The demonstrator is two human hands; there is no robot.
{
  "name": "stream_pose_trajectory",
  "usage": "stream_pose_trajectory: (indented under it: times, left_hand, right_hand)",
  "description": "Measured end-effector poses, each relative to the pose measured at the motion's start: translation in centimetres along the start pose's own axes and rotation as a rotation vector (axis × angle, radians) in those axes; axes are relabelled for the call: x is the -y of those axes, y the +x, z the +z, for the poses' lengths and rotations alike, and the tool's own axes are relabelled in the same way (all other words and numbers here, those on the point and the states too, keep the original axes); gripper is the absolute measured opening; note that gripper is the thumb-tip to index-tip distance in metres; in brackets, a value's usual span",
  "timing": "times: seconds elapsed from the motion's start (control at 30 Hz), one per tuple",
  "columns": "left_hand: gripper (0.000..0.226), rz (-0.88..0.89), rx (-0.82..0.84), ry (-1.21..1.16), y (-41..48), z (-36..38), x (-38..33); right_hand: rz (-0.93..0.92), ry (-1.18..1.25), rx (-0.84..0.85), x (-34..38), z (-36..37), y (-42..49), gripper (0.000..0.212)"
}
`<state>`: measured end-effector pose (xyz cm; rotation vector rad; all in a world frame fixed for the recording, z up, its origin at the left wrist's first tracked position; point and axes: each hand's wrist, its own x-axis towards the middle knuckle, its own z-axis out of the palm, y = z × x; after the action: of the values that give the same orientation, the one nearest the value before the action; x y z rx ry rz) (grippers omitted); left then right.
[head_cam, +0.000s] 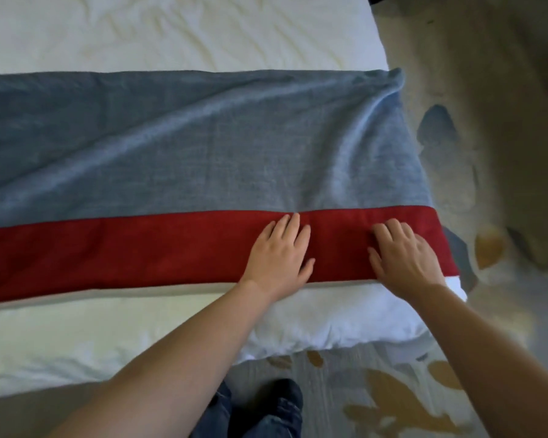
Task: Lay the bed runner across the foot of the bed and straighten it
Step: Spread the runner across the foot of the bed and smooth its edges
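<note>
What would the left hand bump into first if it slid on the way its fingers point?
The left hand lies flat on the runner's red band, fingertips at its far edge. Going straight on, it would cross onto the blue part and probably meet the slanting wrinkles there first.

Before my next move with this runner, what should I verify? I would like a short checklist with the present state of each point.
1. Runner lies across the bed: ok.
2. Left hand flat on the red band: ok.
3. Right hand flat on the red band: ok.
4. Blue part smooth: not ok; long diagonal creases run toward its far right corner.
5. Right end reaches the bed's side: ok.
6. Left end placed evenly: cannot tell, it is out of view.
</note>
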<state>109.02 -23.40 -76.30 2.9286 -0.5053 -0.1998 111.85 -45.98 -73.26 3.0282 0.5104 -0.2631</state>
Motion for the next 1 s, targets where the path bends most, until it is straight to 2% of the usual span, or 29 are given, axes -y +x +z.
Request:
stream_pose_trajectory:
  times: [0.1, 0.2, 0.27, 0.33, 0.43, 0.53, 0.63, 0.8, 0.93, 1.0]
  left_hand:
    - [0.053, 0.026, -0.028, 0.013, -1.5, -0.4, -0.6]
    - [0.040, 0.128, -0.049, 0.033, -2.3, -1.5, -0.5]
    - [0.030, 0.197, -0.005, 0.066, -2.7, -2.0, -0.5]
    - [0.018, 0.209, 0.019, 0.081, -3.0, -2.3, -0.9]
    - [0.024, 0.209, -0.027, 0.045, -2.9, -2.3, -2.0]
    - [0.029, 0.230, -0.019, 0.009, -2.7, -2.1, -4.1]
    - [0.029, 0.188, 0.045, -0.023, -2.8, -1.7, -5.6]
    - [0.003, 0.129, 0.055, -0.080, -2.6, -1.0, -5.5]
    - [0.017, 0.133, 0.065, -0.120, -0.7, -1.2, -6.8]
    - [0.010, 0.142, 0.080, -0.150, 0.7, -1.3, -8.3]
  right_hand:
    - [-0.158, -0.020, 0.047, -0.8, -0.1, -1.9, 0.022]
    - [-0.301, -0.014, 0.095, -1.3, -0.3, -3.0, 0.025]
    - [-0.343, -0.035, 0.134, -1.5, -0.3, -3.2, 0.024]
    - [-0.348, -0.071, 0.150, -1.5, -0.3, -3.1, 0.013]
    - [-0.398, -0.117, 0.103, -2.2, -0.6, -3.3, 0.028]
    - [-0.452, -0.139, 0.026, -3.5, -0.7, -4.2, 0.035]
    - [-0.406, -0.131, 0.038, -4.2, -0.3, -5.0, 0.037]
    - [-0.263, -0.132, 0.086, -4.9, 0.9, -4.8, 0.025]
    - [-0.129, -0.209, 0.172, -7.1, 1.1, -4.2, 0.027]
    - [-0.071, -0.196, 0.207, -8.3, 1.2, -4.3, 0.026]
